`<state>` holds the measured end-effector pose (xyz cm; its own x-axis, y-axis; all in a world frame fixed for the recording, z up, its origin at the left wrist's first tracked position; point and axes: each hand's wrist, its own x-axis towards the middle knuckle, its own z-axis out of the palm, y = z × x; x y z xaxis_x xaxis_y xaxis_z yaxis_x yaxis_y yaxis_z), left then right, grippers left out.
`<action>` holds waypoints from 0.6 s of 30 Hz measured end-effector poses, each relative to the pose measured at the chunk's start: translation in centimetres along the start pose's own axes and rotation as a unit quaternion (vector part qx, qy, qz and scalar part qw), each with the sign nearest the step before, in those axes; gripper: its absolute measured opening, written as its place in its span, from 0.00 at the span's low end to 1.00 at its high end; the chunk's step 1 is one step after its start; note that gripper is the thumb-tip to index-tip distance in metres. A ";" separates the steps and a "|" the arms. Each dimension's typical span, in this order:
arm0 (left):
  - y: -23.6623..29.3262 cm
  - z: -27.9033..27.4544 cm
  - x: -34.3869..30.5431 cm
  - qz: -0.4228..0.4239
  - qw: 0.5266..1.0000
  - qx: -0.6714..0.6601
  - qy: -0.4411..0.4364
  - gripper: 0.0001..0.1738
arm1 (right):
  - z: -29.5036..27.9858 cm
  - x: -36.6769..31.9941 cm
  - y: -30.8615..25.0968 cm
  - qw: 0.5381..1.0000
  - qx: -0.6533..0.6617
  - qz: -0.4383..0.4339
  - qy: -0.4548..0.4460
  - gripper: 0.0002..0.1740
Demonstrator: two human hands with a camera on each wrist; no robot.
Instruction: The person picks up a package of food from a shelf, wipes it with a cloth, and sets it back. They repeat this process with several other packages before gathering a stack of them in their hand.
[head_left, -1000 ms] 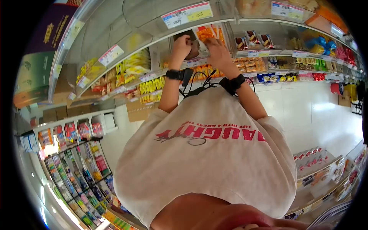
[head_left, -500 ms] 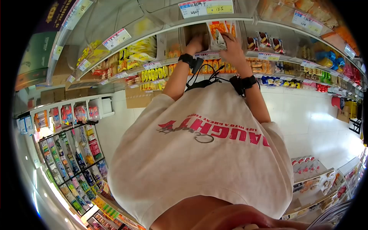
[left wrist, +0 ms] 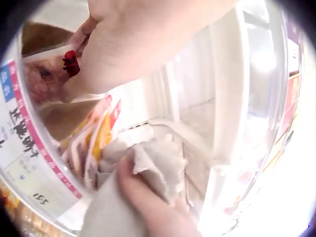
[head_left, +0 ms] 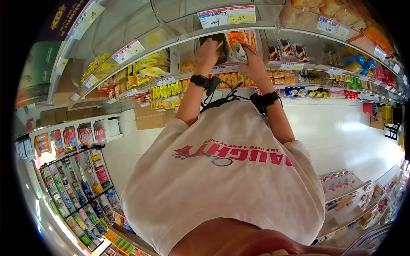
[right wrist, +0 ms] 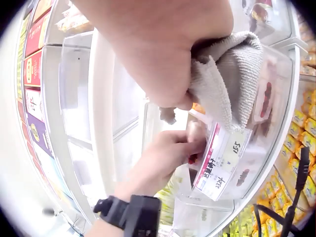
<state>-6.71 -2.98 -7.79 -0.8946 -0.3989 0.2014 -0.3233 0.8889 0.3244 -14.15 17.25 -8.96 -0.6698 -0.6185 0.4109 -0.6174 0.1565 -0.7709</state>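
Note:
My left hand (head_left: 208, 55) is over a dark-bottomed bin (head_left: 218, 56) on the shelf. Between its thumb and fingers is a clear packet (left wrist: 45, 79) with pinkish-brown contents and a red mark. Just to the right, my right hand (head_left: 255, 67) grips a folded grey-white cloth (right wrist: 234, 74) by one end, its loose part hanging down. The cloth is in front of a clear bin holding orange-and-white packets (head_left: 235, 37). In the right wrist view, the price label (right wrist: 219, 160) partly hides the left hand's fingers.
A clear shelf edge with a price label (head_left: 226, 17) runs above the hands. Yellow packets (head_left: 153, 66) fill bins to the left; wrapped chocolate snacks (head_left: 287, 49) lie to the right. Rows of small orange packs (head_left: 234, 80) sit below. Black cables (head_left: 226, 91) hang near the wrists.
The left hand reached deeper into the dark bin, then came back up a little. The right hand now holds the cloth visibly in front of the orange packets. The head view shifted slightly.

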 end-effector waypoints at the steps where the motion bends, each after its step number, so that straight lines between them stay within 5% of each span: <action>1: 0.4 -1.3 -0.6 -0.006 0.999 -0.042 0.024 0.08 | -0.2 -0.1 -0.2 0.999 0.026 0.037 -0.003 0.30; 8: 1.4 -8.3 -6.0 -0.063 0.955 -0.247 0.150 0.13 | -0.5 0.2 -3.1 0.963 0.188 0.103 0.160 0.22; 14: 2.2 -12.5 -10.4 -0.092 0.870 -0.462 0.147 0.12 | 1.1 0.3 -8.7 0.909 0.333 0.242 0.066 0.28; 18: 1.9 -13.7 -13.1 -0.142 0.837 -0.510 0.138 0.11 | 1.8 -0.6 -11.9 0.808 0.414 0.418 -0.011 0.33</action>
<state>8.64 0.84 2.87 -0.6753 -0.7238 0.1419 0.0465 0.1502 0.9876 -5.62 14.38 -0.92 -0.6971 -0.5782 -0.4240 0.5416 -0.0372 -0.8398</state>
